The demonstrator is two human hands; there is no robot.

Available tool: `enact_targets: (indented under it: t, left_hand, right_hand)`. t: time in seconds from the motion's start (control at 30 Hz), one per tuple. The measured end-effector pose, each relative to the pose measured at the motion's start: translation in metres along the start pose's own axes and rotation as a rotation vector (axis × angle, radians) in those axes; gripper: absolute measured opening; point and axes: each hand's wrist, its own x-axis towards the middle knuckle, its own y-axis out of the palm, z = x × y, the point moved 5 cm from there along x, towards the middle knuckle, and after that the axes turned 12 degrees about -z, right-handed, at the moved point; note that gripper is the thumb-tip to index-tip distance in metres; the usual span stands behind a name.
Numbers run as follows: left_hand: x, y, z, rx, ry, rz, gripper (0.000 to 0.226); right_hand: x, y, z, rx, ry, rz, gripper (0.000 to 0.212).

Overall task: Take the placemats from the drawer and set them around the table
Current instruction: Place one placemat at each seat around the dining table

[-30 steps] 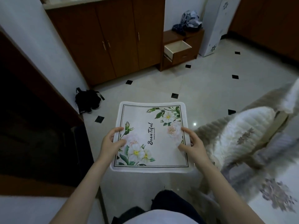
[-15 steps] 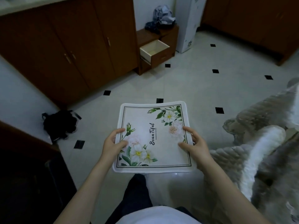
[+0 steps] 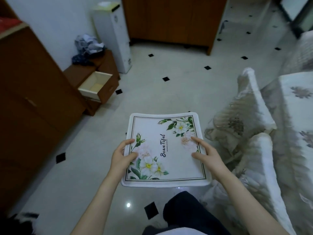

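Placemat [image 3: 165, 148]: white, floral print, black border, held flat in the air above the tiled floor [image 3: 152, 92]. Left hand [image 3: 122, 156] grasps its left edge, thumb on top. Right hand [image 3: 207, 150] grasps its right edge, thumb and forefinger on top. Drawer [image 3: 97, 86] stands pulled out, far left, well apart from the placemat. Cushioned chairs [image 3: 250, 119] just right of the placemat. Crumpled cloth [image 3: 89, 46] lies on the drawer unit.

View swung right, drawer [image 3: 97, 85] now left, chairs [image 3: 250, 119] nearer

pale tiled floor [image 3: 177, 85], brown wooden cabinets [image 3: 167, 19], white wall [image 3: 55, 17]
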Motion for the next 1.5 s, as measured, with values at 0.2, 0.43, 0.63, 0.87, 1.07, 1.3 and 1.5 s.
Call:
enact_targets:
  t: [0.2, 0.43, 0.63, 0.87, 1.07, 1.3, 1.5]
  left_hand:
    - [0.099, 0.079, -0.027, 0.047, 0.04, 0.08, 0.047]
    - [0.221, 0.161, -0.098, 0.108, 0.095, 0.138, 0.044]
    - [0.301, 0.228, -0.127, 0.128, 0.072, 0.185, 0.048]
    - [0.4, 0.317, -0.144, 0.11, 0.017, 0.293, 0.055]
    - [0.521, 0.419, -0.191, 0.18, 0.072, 0.464, 0.055]
    - [0.608, 0.552, -0.269, 0.21, 0.19, 0.67, 0.053]
    - [0.629, 0.663, -0.281, 0.246, 0.197, 0.785, 0.052]
  right_hand:
    - [0.094, -0.021, 0.009, 0.078, 0.027, -0.113, 0.055]
    - [0.222, -0.047, 0.066, 0.109, 0.037, -0.211, 0.054]
    - [0.309, -0.065, 0.096, 0.094, 0.035, -0.277, 0.053]
    - [0.407, -0.081, 0.099, 0.131, 0.091, -0.386, 0.061]
    - [0.512, -0.093, 0.127, 0.18, 0.072, -0.572, 0.063]
    - [0.594, -0.138, 0.17, 0.253, 0.085, -0.783, 0.064]
    - [0.639, -0.195, 0.163, 0.264, 0.144, -0.933, 0.064]
